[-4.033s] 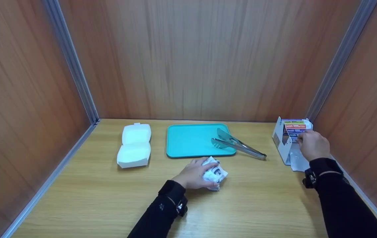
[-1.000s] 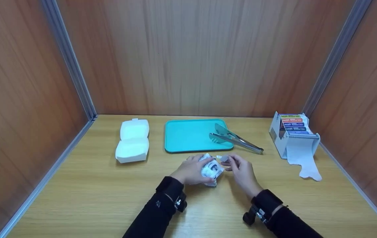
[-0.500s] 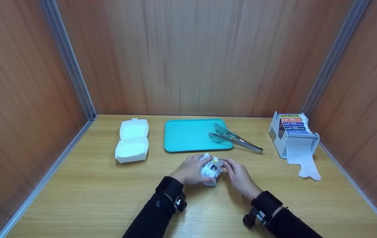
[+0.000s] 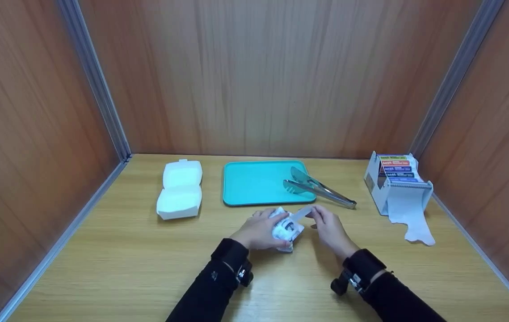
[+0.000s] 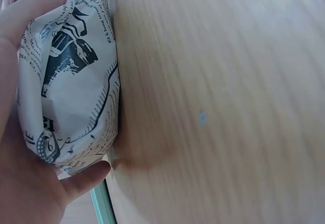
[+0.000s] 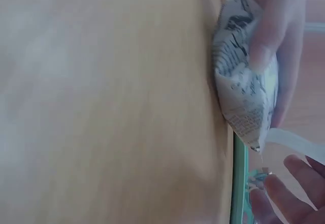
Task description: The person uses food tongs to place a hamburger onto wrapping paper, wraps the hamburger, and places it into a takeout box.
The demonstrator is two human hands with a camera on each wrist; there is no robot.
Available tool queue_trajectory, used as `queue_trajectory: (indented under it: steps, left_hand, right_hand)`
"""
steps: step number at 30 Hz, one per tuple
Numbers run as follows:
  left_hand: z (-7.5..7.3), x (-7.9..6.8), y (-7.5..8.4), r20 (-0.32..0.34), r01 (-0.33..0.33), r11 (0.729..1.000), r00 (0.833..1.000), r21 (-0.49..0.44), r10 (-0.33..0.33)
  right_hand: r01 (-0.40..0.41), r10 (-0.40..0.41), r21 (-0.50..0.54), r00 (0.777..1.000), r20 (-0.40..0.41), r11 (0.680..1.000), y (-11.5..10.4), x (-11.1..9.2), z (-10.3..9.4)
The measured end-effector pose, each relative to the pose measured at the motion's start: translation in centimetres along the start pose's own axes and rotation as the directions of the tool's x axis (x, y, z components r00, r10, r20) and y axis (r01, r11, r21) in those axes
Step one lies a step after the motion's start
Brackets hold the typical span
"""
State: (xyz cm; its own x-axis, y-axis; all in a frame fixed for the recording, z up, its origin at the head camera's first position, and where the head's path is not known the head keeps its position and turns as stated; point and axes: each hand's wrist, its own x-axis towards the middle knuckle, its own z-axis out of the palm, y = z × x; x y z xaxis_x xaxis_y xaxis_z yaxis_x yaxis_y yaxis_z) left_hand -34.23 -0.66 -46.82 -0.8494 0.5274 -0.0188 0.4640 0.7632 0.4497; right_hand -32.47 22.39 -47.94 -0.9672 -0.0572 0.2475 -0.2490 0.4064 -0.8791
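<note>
A parcel wrapped in newsprint-patterned paper (image 4: 286, 230) lies on the table in front of me. My left hand (image 4: 259, 230) grips it, with thumb and fingers around its sides in the left wrist view. A short translucent strip that looks like tape (image 4: 301, 213) runs from the parcel's upper side to my right hand (image 4: 331, 230). Thumb and index finger of the right hand pinch the strip's far end. In the right wrist view the strip (image 6: 294, 144) stretches from the parcel's tip towards the right hand's fingers (image 6: 287, 198).
Behind the parcel lies a turquoise tray (image 4: 254, 183), with metal tongs (image 4: 321, 190) resting across its right side. An opened white clamshell box (image 4: 179, 190) stands on the left. At the right is a white dispenser box (image 4: 397, 179) with coloured labels and a white sheet (image 4: 410, 219) hanging out.
The right hand has come from the dispenser box to the parcel. Since half a second ago it has drawn slightly up and right, and the strip shows longer. The left hand holds still.
</note>
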Motion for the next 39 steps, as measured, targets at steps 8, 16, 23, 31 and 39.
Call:
queue_trajectory:
  steps: [8,16,23,31,39]
  left_hand:
    - [0.0,0.2,0.2,0.02,0.019,1.0,1.0,-0.006,-0.019]
    - [-0.1,0.3,0.4,0.015,0.023,1.0,1.0,0.013,-0.024]
    - [-0.1,0.3,0.5,0.017,0.011,1.0,1.0,0.009,-0.011]
    - [-0.2,0.0,0.1,0.009,-0.004,1.0,1.0,0.012,0.004]
    - [-0.3,-0.1,0.0,0.013,0.001,1.0,1.0,0.003,-0.001]
  right_hand:
    - [-0.044,0.044,0.004,0.999,0.03,0.999,-0.7,0.5,-0.5]
    - [-0.077,0.075,0.043,0.996,0.052,0.996,-0.8,0.7,-0.6]
    - [0.029,0.008,-0.121,0.954,0.301,0.992,-0.3,-0.8,-0.7]
    - [0.154,-0.073,-0.166,0.908,0.412,0.974,0.6,-0.9,-0.3]
    - [0.127,-0.06,-0.108,0.874,0.483,0.986,0.6,-0.3,-0.5]
